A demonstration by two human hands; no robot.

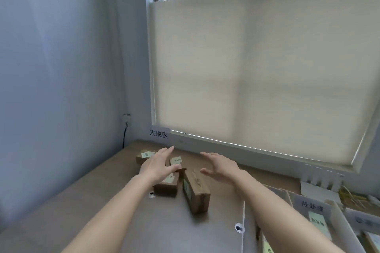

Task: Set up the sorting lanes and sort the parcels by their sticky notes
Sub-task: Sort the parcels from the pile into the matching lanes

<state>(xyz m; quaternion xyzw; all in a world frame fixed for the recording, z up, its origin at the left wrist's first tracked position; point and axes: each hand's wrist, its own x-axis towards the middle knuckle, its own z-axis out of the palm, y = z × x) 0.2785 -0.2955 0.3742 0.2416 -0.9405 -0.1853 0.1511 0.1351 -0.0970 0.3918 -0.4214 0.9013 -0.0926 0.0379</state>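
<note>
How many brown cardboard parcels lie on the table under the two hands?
4: far-left parcel, one behind the left hand, one under the left wrist, and the nearest, right parcel. Hands may hide others.

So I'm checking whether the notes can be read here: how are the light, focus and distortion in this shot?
Head view: soft daylight through the blind, no glare; wide-angle bending at the blind's right edge; sticky notes on the parcels too soft to read; both hands slightly soft; wall sign legible.
</note>
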